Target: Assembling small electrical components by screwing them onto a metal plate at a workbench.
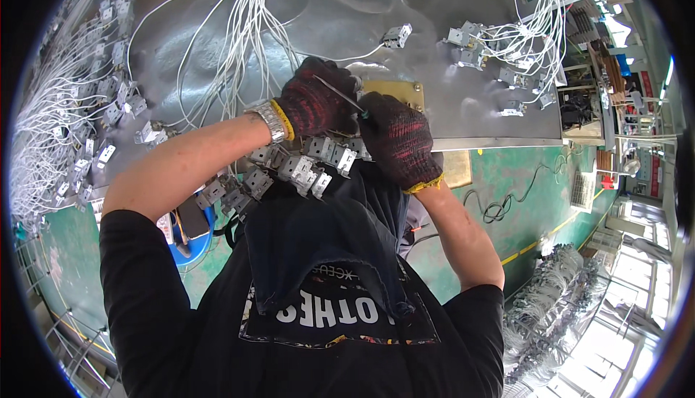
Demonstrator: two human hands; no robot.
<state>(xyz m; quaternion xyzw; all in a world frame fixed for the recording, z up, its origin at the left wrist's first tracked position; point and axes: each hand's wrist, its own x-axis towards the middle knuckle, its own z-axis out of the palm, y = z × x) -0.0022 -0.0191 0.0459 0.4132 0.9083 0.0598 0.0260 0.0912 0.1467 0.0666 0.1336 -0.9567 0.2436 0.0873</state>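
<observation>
Both my hands wear dark red-and-black knit gloves with yellow cuffs, close together at the table's near edge. My right hand (398, 137) is closed round a screwdriver (339, 94); its thin metal shaft slants up and left across my left glove, and its handle is mostly hidden. My left hand (318, 97) is closed, its fingers curled away, so what they hold cannot be made out. Just beyond my right hand lies a yellowish metal plate (394, 91). Below my hands, at the edge, sit several metal lamp-holder-like blocks (297, 168).
A bundle of white wires (250, 28) runs over the metal table (347, 0). One wired block (397, 35) lies beyond my hands. More wired blocks pile up at left (108, 94) and right (470, 36). A blue tub (194, 249) with tools stands lower left; a black cable (496, 210) lies on the green floor.
</observation>
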